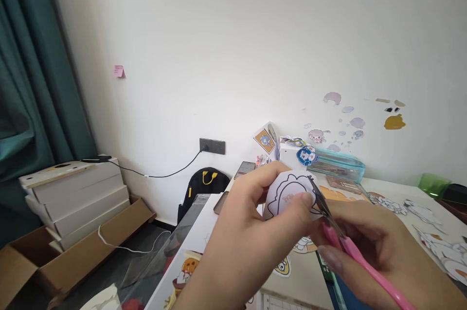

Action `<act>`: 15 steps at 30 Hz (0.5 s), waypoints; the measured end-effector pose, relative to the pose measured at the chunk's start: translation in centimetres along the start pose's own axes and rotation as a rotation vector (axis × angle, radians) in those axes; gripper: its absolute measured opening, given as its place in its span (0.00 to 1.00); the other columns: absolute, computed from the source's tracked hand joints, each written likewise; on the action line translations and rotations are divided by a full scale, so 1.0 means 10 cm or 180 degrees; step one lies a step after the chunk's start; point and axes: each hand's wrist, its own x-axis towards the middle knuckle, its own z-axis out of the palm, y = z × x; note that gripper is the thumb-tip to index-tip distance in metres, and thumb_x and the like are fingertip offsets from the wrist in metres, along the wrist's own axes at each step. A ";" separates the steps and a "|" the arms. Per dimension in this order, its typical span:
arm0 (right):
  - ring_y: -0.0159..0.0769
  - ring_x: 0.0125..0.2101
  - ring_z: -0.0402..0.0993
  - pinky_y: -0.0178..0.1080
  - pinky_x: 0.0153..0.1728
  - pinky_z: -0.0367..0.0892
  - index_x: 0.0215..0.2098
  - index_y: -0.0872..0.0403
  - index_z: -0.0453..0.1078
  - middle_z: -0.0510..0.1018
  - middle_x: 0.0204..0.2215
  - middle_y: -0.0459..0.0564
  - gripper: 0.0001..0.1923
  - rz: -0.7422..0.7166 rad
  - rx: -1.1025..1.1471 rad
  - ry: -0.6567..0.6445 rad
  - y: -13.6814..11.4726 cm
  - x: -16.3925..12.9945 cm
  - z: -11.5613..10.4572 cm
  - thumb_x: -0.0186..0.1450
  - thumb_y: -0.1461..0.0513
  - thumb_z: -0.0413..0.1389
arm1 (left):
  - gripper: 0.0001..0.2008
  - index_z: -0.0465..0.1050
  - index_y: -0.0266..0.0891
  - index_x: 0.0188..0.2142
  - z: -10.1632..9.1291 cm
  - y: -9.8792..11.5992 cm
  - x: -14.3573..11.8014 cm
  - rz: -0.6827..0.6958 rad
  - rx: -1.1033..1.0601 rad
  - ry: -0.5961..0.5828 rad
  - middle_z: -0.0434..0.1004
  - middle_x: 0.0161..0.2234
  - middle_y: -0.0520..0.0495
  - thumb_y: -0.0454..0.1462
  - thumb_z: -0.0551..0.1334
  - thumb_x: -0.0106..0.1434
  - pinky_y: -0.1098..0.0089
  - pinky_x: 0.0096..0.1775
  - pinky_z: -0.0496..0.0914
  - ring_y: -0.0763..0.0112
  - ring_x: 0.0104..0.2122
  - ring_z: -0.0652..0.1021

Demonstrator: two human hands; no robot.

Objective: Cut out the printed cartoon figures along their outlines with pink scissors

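My left hand [251,222] pinches a piece of white paper [272,198] between thumb and fingers. The paper has a scalloped black outline around a ring, with small tan print near its centre. A pair of pink-handled scissors [370,268] is held in my right hand [386,242]. Their dark blades lie at the paper's right edge, beside my left thumb; whether they are fully closed I cannot tell. Part of the handles is hidden by my fingers. Beneath both hands, a cartoon cutout [282,267] lies on the desk.
Several paper cutouts [425,215] spread over the desk's right side. A clear blue pencil case [339,164] and a phone [245,169] lie near the wall. Floor-side left, white boxes [80,203] stand in an open carton [69,271]. A black backpack [204,186] stands behind the desk.
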 end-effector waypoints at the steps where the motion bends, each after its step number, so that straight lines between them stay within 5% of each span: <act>1: 0.38 0.22 0.68 0.38 0.24 0.66 0.27 0.45 0.68 0.69 0.22 0.41 0.03 0.0097 0.0071 -0.0124 0.00 0.00 -0.01 0.57 0.61 0.54 | 0.07 0.68 0.39 0.29 0.00 0.00 0.00 0.0002 0.0013 -0.0007 0.66 0.24 0.55 0.33 0.58 0.65 0.78 0.24 0.57 0.78 0.24 0.62; 7: 0.35 0.20 0.55 0.37 0.20 0.55 0.24 0.47 0.60 0.57 0.19 0.39 0.07 0.0261 0.0111 -0.0460 -0.05 0.04 -0.02 0.58 0.59 0.53 | 0.08 0.67 0.39 0.28 -0.01 0.02 -0.01 -0.0049 0.0094 0.0009 0.66 0.24 0.54 0.34 0.58 0.65 0.77 0.24 0.57 0.78 0.23 0.62; 15: 0.38 0.26 0.57 0.39 0.28 0.58 0.24 0.49 0.59 0.59 0.23 0.42 0.10 0.0179 -0.0276 -0.0442 -0.07 0.05 -0.02 0.63 0.57 0.46 | 0.08 0.68 0.39 0.29 -0.03 0.00 -0.01 -0.0092 0.0235 0.0025 0.67 0.25 0.54 0.36 0.58 0.66 0.76 0.25 0.58 0.77 0.25 0.64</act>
